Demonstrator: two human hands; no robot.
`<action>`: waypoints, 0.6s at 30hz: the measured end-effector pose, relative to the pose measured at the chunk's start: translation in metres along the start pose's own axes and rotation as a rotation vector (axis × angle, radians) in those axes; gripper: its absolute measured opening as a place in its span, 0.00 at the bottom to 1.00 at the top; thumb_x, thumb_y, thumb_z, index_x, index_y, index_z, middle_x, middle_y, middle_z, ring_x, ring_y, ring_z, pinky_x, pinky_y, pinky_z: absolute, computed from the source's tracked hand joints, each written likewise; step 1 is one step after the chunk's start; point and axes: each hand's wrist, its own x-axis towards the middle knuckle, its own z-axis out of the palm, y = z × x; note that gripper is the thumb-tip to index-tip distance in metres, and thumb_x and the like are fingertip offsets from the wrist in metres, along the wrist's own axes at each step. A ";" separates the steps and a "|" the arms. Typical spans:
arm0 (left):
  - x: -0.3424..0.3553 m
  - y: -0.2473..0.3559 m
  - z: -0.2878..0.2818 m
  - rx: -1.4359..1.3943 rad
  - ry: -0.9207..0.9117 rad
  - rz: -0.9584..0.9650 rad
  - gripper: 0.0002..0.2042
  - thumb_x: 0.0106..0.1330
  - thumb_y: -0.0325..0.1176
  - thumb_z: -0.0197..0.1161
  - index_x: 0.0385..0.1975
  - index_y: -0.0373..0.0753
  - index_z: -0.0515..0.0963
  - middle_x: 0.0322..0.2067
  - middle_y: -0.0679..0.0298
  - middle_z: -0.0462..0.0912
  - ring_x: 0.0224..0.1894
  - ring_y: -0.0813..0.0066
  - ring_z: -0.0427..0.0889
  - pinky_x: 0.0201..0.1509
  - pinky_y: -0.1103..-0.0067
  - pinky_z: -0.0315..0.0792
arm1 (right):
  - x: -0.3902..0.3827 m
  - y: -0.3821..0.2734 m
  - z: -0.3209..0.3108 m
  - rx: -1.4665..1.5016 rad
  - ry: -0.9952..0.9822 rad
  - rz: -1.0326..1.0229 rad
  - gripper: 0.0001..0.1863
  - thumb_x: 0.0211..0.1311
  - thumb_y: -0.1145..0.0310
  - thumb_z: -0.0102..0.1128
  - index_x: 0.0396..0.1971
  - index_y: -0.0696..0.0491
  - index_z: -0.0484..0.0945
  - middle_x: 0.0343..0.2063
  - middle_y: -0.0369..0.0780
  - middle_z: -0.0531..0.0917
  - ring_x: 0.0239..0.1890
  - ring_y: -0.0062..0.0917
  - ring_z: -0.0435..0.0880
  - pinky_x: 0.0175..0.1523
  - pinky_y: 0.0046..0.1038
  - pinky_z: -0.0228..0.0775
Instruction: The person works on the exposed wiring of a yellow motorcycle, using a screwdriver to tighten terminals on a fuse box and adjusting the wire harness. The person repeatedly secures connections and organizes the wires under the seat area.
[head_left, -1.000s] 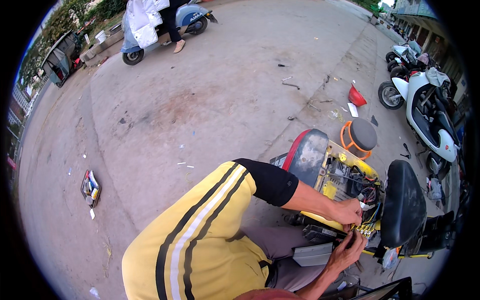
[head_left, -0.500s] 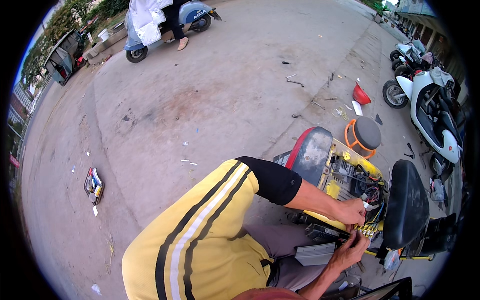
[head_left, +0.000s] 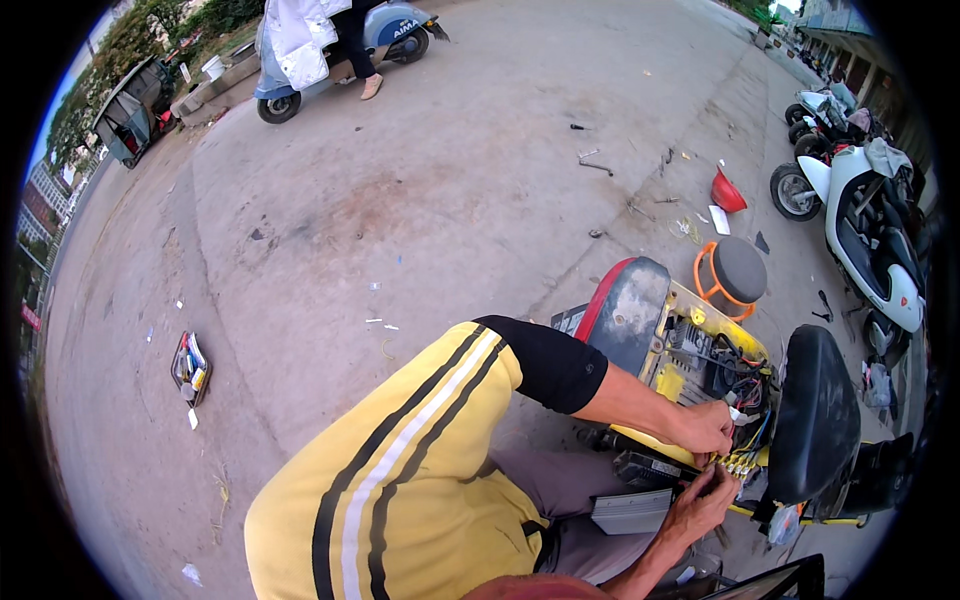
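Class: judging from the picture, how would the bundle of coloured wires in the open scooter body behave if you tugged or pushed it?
The wires look thin and looped, so probably floppy and light. Both ends seem fixed in the yellow scooter body, so they would likely bend, not lift free.

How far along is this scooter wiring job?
Done: the seat is tipped up, exposing the yellow compartment. In hand: left hand and right hand work at the wire connectors. Left: wires hang loose, the compartment is uncovered, and tools lie on the concrete.

Yellow scooter frame (head_left: 700,330) — black seat (head_left: 815,415); orange-rimmed grey stool (head_left: 735,272); red helmet (head_left: 727,192).
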 end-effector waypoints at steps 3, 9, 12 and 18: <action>0.002 -0.002 0.000 -0.038 0.009 -0.010 0.07 0.64 0.25 0.70 0.29 0.27 0.82 0.24 0.53 0.87 0.22 0.66 0.90 0.24 0.72 0.82 | -0.002 -0.007 -0.003 0.024 -0.091 0.239 0.06 0.78 0.76 0.65 0.48 0.60 0.80 0.43 0.47 0.82 0.43 0.45 0.87 0.44 0.43 0.82; 0.000 0.003 -0.002 0.005 -0.007 -0.024 0.09 0.66 0.29 0.69 0.30 0.26 0.83 0.24 0.53 0.88 0.25 0.67 0.91 0.30 0.72 0.83 | 0.000 -0.002 -0.007 0.065 0.011 0.000 0.09 0.79 0.76 0.64 0.53 0.61 0.81 0.46 0.50 0.82 0.44 0.47 0.86 0.44 0.43 0.82; -0.001 0.003 -0.002 0.006 -0.015 -0.003 0.10 0.66 0.29 0.69 0.30 0.26 0.83 0.24 0.53 0.88 0.25 0.67 0.91 0.29 0.72 0.83 | 0.004 -0.008 -0.011 0.086 -0.039 0.030 0.10 0.79 0.77 0.63 0.55 0.61 0.81 0.47 0.51 0.82 0.44 0.47 0.86 0.43 0.42 0.83; 0.001 0.000 -0.002 -0.006 -0.017 0.004 0.09 0.65 0.28 0.69 0.29 0.27 0.83 0.23 0.54 0.87 0.24 0.67 0.90 0.29 0.72 0.82 | 0.009 -0.017 -0.015 0.136 -0.114 0.160 0.08 0.79 0.77 0.62 0.51 0.63 0.81 0.44 0.52 0.82 0.47 0.52 0.83 0.54 0.45 0.77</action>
